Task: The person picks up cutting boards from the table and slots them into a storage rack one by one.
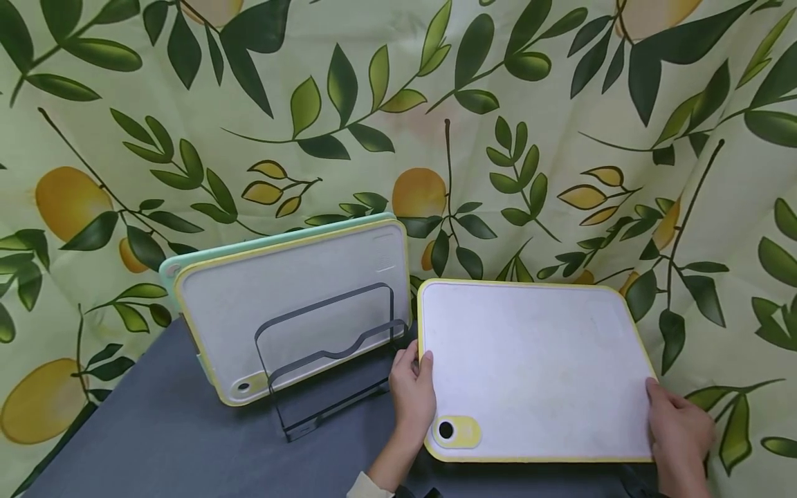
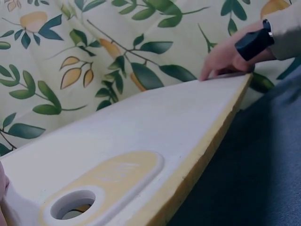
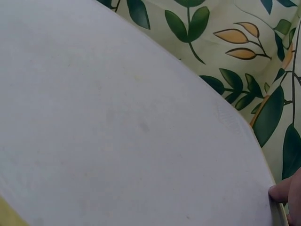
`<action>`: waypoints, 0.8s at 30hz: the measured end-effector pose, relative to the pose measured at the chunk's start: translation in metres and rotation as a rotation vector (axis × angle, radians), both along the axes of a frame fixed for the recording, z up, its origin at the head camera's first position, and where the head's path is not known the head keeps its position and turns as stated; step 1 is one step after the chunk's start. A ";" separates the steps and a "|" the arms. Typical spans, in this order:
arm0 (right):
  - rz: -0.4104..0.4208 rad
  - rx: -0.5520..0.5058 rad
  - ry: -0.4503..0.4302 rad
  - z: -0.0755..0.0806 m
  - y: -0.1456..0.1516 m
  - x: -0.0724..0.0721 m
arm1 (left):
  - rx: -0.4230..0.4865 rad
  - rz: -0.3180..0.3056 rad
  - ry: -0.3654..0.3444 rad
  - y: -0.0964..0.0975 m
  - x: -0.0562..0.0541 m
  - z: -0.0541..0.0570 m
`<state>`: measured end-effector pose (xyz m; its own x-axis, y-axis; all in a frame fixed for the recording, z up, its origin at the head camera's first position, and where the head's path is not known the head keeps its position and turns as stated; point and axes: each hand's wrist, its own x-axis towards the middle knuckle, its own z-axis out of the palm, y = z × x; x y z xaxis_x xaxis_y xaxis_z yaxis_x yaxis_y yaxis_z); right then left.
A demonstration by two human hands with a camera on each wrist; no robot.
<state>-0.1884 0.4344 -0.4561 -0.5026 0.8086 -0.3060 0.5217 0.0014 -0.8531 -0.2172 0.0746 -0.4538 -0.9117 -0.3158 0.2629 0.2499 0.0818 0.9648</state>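
Observation:
A white cutting board (image 1: 535, 366) with a yellow rim is held up between both hands, tilted back above the table. My left hand (image 1: 414, 391) grips its left edge, thumb on the white face. On the right edge, my right hand (image 1: 680, 432) holds on with the thumb in front and the other fingers behind, partly hidden. The board's yellow corner patch with a round hole (image 2: 73, 205) lies near the left hand. Left of it, a dark wire rack (image 1: 324, 356) stands on the table. A second yellow-rimmed cutting board (image 1: 299, 297) and a mint-green board (image 1: 171, 266) lean upright in it.
A blue-grey cloth covers the table (image 1: 156, 429). Behind everything hangs a pale curtain (image 1: 373, 83) printed with leaves and orange fruit. The rack's thin wire loops rise just left of the left hand.

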 end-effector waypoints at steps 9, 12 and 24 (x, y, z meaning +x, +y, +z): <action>0.013 -0.003 -0.001 0.005 -0.006 0.003 | 0.014 -0.002 0.013 -0.004 -0.001 0.005; 0.015 0.013 0.012 0.007 -0.008 0.004 | 0.017 -0.001 0.018 -0.006 -0.001 0.007; 0.040 0.087 0.050 0.009 -0.019 0.003 | 0.021 0.003 0.050 -0.014 -0.001 0.014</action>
<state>-0.1858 0.4158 -0.4467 -0.5480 0.8100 -0.2091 0.4764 0.0968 -0.8739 -0.2178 0.0603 -0.4394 -0.8966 -0.3240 0.3019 0.2981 0.0625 0.9525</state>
